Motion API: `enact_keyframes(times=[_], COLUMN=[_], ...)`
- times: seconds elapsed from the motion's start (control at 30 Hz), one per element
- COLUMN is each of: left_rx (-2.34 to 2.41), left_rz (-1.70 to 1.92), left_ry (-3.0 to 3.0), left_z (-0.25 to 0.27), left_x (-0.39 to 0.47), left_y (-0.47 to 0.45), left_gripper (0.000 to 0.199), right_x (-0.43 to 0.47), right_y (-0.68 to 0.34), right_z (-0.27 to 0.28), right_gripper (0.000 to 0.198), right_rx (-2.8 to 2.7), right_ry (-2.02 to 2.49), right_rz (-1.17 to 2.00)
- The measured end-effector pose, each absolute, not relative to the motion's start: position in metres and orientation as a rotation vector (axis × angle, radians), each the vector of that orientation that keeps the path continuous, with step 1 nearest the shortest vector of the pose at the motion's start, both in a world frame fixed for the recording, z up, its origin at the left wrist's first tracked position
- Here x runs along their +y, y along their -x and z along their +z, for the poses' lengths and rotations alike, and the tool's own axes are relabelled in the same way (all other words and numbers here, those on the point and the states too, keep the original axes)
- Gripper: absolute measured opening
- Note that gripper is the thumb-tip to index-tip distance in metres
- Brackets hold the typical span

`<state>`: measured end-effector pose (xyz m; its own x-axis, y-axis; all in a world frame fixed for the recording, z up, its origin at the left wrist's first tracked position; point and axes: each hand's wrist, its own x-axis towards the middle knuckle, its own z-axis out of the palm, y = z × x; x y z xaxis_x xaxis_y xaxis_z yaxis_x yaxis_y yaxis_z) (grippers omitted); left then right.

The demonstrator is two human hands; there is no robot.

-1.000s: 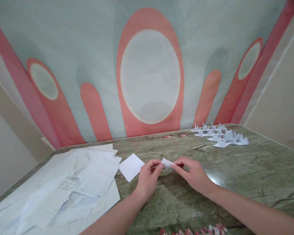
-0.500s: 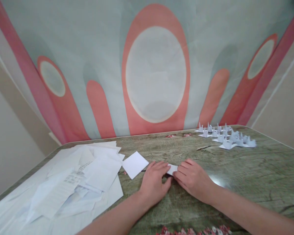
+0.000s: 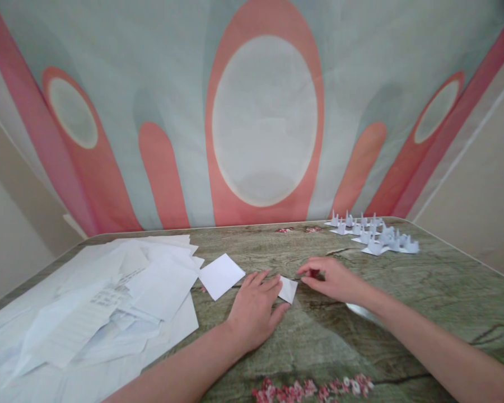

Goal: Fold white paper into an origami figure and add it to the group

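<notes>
Near the lower centre of the frame, a small folded paper (image 3: 288,290) is held against the tabletop (image 3: 403,313) by the left hand (image 3: 254,313), its grip splayed flat over the left edge, while the right hand (image 3: 338,281) is poised just to the right, its grip loosely parted and empty. With uneven pressure, the paper could be slid and its folds skewed.
</notes>
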<state>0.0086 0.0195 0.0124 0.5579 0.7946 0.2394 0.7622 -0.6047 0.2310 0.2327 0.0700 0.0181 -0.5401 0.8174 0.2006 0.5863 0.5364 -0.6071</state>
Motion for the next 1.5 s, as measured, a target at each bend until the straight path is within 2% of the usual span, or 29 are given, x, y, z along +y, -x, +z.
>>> enact_keyframes(times=[0.1, 0.2, 0.4, 1.5], left_rx=[1.346, 1.343, 1.338, 1.353], left_rz=[0.489, 0.503, 0.516, 0.505], left_ry=[-2.684, -2.674, -2.677, -2.685], left_z=[0.011, 0.008, 0.005, 0.007], left_x=[0.02, 0.022, 0.023, 0.021], left_y=[-0.008, -0.008, -0.008, -0.009], left_gripper=[0.035, 0.036, 0.035, 0.035], right_x=[0.074, 0.076, 0.078, 0.071], right_y=[-0.234, -0.233, -0.235, -0.223], right_z=[0.005, -0.001, -0.004, -0.011], right_gripper=[0.017, 0.011, 0.01, 0.01], right_rx=[-2.22, -2.149, -2.249, -2.151], right_ry=[1.151, 1.173, 1.096, 1.31], right_rz=[0.768, 0.829, 0.674, 0.585])
